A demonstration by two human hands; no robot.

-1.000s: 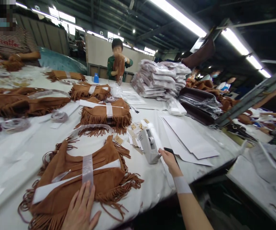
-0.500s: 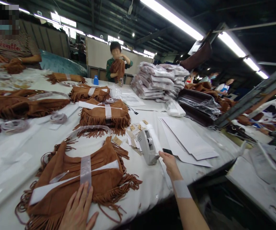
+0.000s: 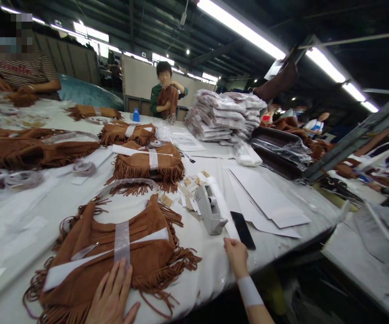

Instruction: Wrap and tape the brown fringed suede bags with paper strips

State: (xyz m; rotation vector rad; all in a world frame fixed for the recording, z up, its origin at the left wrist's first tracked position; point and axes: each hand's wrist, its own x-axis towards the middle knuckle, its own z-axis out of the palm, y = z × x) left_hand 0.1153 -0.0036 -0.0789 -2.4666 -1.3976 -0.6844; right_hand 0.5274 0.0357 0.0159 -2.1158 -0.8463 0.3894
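Note:
My left hand [image 3: 111, 294] lies flat with fingers apart on the near edge of a brown suede fringed bag [image 3: 147, 252]. The bag is wrapped with a white paper band and a clear tape strip [image 3: 122, 240]. My right hand [image 3: 235, 257] hovers at the table's front edge, fingers curled in. It is a little in front of a grey tape dispenser [image 3: 211, 209] and beside a black phone [image 3: 243, 229]. A pale strip runs from the dispenser towards this hand. What the fingers pinch, if anything, is hidden.
More banded fringed bags [image 3: 149, 164] lie further back on the white table [image 3: 29, 202], with paper tags [image 3: 189, 184], white sheets [image 3: 268, 198] and a stack of bagged goods [image 3: 226, 114]. Other people work at the far left [image 3: 19, 72] and the back [image 3: 165, 92].
My right hand has drawn back from the tape dispenser towards the table's front edge, uncovering the black phone. My left hand stays on the bag.

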